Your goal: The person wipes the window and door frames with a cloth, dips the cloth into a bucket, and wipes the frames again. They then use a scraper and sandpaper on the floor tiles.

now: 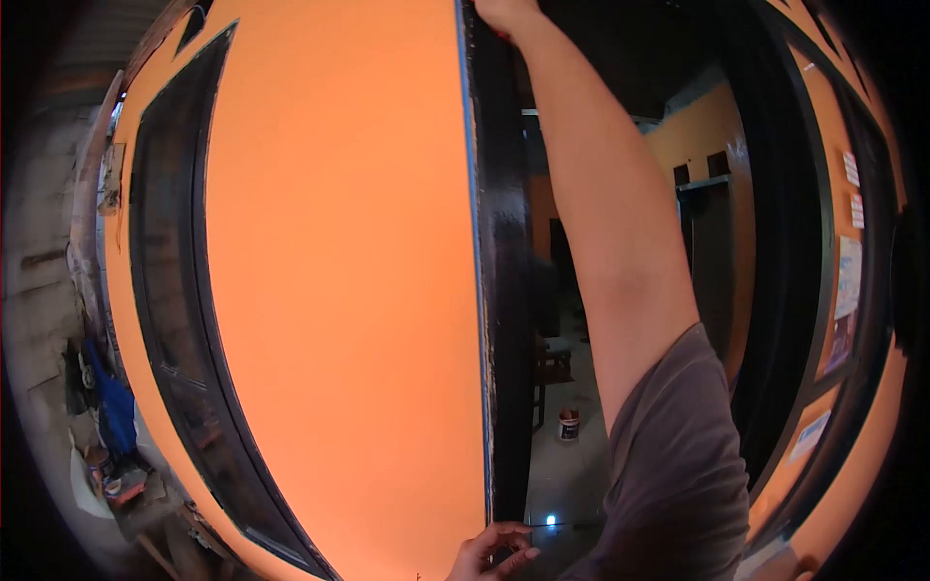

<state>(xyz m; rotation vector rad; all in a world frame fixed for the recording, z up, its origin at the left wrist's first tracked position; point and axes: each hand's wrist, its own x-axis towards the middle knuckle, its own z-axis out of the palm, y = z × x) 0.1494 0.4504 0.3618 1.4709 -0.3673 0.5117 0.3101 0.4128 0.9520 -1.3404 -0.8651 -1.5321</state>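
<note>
1. The black door post (pixel 506 290) runs top to bottom just right of centre, with open doorway to its right, crossed by the raised right arm.
2. Left of it, the flat orange wall (pixel 339 290) reaches to the dark window (pixel 174 290).
3. The post looks glossy, its left edge ragged and pale-flecked beside a thin blue line (pixel 472 165).
4. At top centre, the right hand (pixel 506 14) is cut off by the border; I can't tell its grip.
5. At bottom centre, the left hand (pixel 494 554) curls loosely near the post, thumb and forefinger apart; I can't see whether it holds anything.
</note>
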